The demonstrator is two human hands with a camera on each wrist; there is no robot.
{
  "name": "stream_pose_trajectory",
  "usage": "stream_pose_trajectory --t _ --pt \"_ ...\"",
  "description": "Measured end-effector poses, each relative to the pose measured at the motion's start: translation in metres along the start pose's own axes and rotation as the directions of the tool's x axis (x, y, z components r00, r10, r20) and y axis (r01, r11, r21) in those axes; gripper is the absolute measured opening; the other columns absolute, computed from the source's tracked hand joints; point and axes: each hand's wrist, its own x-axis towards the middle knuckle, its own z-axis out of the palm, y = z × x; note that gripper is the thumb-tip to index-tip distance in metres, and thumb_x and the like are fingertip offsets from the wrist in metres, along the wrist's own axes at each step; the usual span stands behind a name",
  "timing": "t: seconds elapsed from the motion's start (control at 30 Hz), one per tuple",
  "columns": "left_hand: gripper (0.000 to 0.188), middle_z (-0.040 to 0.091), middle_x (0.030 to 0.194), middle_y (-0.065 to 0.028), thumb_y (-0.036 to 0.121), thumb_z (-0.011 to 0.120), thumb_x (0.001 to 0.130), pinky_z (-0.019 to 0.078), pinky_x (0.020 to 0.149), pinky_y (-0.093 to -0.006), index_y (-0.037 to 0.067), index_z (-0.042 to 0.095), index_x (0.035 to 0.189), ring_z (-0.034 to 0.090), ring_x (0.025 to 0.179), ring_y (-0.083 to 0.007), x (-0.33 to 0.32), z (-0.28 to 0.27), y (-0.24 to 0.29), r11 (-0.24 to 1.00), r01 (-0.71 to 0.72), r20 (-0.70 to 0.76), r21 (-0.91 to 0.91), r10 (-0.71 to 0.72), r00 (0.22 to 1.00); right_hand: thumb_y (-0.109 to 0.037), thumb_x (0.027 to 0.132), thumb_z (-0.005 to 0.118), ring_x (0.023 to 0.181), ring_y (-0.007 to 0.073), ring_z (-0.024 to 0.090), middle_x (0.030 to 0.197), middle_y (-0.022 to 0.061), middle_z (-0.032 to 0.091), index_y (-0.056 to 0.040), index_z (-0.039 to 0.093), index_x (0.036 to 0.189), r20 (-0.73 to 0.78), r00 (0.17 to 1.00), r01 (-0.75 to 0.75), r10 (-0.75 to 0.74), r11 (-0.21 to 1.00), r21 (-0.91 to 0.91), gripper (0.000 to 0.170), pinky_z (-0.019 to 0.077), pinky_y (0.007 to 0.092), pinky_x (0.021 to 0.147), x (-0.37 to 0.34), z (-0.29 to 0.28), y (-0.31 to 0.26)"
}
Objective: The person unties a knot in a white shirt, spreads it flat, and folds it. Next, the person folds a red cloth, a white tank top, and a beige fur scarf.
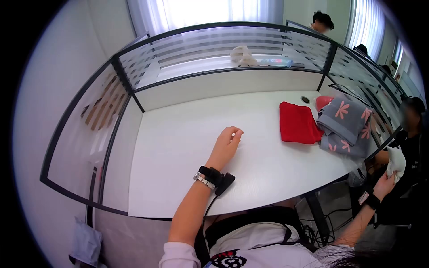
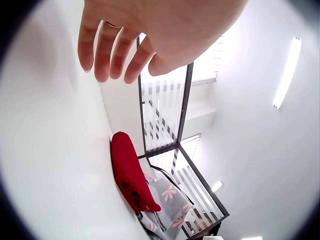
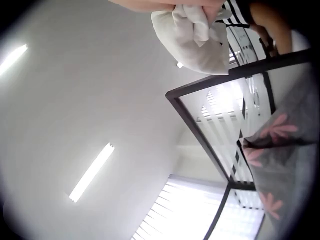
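Observation:
My left hand (image 1: 225, 146) is over the middle of the white desk (image 1: 178, 178) with nothing in it. In the left wrist view its fingers (image 2: 102, 55) hang apart and slightly bent. Past the desk's right edge, my right hand (image 1: 383, 186) grips a bunched white cloth (image 1: 396, 161). The right wrist view shows this cloth (image 3: 192, 45) folded and crumpled between the fingers, with most of the hand cut off. A folded red cloth (image 1: 296, 123) lies on the right part of the desk, beside a grey fabric with pink flowers (image 1: 344, 120).
Behind the grey fabric sits a pinkish-red object (image 1: 323, 102), partly covered. Dark-framed partitions (image 1: 223, 69) border the desk at the back and sides. Clear plastic (image 1: 354, 166) hangs by the right edge. A person in dark clothes (image 1: 413, 147) is close to my right hand; cables run below.

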Motion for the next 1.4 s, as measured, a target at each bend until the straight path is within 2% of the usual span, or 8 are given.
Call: stream_pose_trajectory --t 0.07,0.13,0.23,0.33,0.57,0.67,1.1,1.4 --pt "0.031 0.064 0.11 -0.014 0.027 0.053 0.105 0.0516 0.084 -0.0359 0.0 0.064 0.113 0.065 0.094 -0.0251 0.0 0.001 -0.002 1.0 0.007 0.01 0.014 -0.008 1.0 -0.011 0.101 0.058 0.117 0.0304 0.065 0.131 0.02 0.063 0.0104 0.057 0.13 -0.112 0.971 -0.153 0.211 0.909 0.387 0.036 0.0523 0.0384 0.1 0.042 -0.013 0.016" --pt "0.031 0.064 0.11 -0.0142 0.028 0.053 0.105 0.0514 0.085 -0.0364 0.0 0.064 0.112 0.064 0.095 -0.0255 -0.001 0.0 0.0 0.999 0.021 -0.003 0.024 -0.021 1.0 -0.016 0.096 0.065 0.117 0.0332 0.064 0.129 0.0186 0.066 0.0099 0.053 0.136 0.319 0.944 0.271 0.09 0.342 -0.899 0.049 0.0506 0.0409 0.098 0.088 -0.049 0.07" --pt "0.031 0.064 0.109 -0.0144 0.028 0.054 0.104 0.0503 0.088 -0.037 0.0 0.064 0.112 0.063 0.098 -0.0263 -0.001 0.0 -0.007 0.997 0.054 0.037 0.057 -0.056 0.998 -0.033 0.098 0.063 0.125 0.0371 0.058 0.137 0.0179 0.061 0.0061 0.042 0.147 0.597 0.799 0.41 0.077 0.657 -0.633 0.065 0.0477 0.0429 0.102 0.189 -0.062 0.221" --pt "0.033 0.064 0.106 -0.0146 0.029 0.054 0.103 0.049 0.088 -0.0376 -0.001 0.064 0.11 0.061 0.097 -0.0262 0.0 0.0 -0.018 0.997 0.067 0.055 0.05 -0.069 0.996 -0.043 0.107 0.044 0.144 0.0294 0.038 0.158 0.0136 0.039 -0.0039 0.039 0.153 0.262 0.672 -0.741 0.693 0.634 0.221 0.06 0.0348 0.043 0.116 0.079 0.086 0.053" --pt "0.031 0.066 0.102 -0.0137 0.027 0.055 0.102 0.0492 0.086 -0.0371 -0.001 0.064 0.108 0.062 0.093 -0.0252 -0.006 -0.003 0.001 0.983 0.091 0.13 0.159 -0.112 0.985 -0.034 0.102 0.05 0.132 0.0262 0.05 0.134 0.0122 0.061 -0.0008 0.059 0.135 0.068 0.739 -0.67 0.67 0.742 -0.033 0.048 0.0408 0.0388 0.109 0.05 0.06 0.128" --pt "0.028 0.067 0.101 -0.0136 0.025 0.055 0.101 0.0494 0.085 -0.0375 -0.001 0.064 0.108 0.062 0.093 -0.0254 -0.005 -0.001 0.001 0.974 0.1 0.162 0.202 -0.134 0.978 -0.022 0.096 0.055 0.13 0.0297 0.051 0.141 0.0147 0.055 0.0007 0.059 0.132 0.249 0.954 0.29 -0.167 0.722 -0.628 0.043 0.0412 0.0395 0.108 -0.002 0.076 0.065" --pt "0.028 0.069 0.098 -0.0075 0.026 0.057 0.102 0.0496 0.087 -0.0321 0.001 0.067 0.108 0.062 0.092 -0.0172 -0.005 -0.003 -0.008 0.98 0.086 0.181 0.181 -0.119 0.976 -0.061 0.096 0.051 0.145 0.0569 0.026 0.153 0.0419 0.029 0.019 0.031 0.146 0.881 -0.177 0.777 0.439 0.612 -0.15 0.097 0.0298 0.0532 0.119 -0.316 0.308 -0.071" --pt "0.041 0.059 0.12 -0.0232 0.034 0.064 0.095 0.0457 0.099 -0.0468 0.004 0.063 0.123 0.057 0.114 -0.0388 0.003 -0.031 -0.028 0.837 0.232 -0.284 0.495 -0.096 0.954 -0.033 0.104 0.055 0.122 0.0209 0.06 0.132 0.0141 0.064 -0.0018 0.058 0.137 0.639 -0.768 -0.287 -0.043 0.915 -0.284 0.046 0.0476 0.0311 0.102 -0.365 0.372 -0.176"
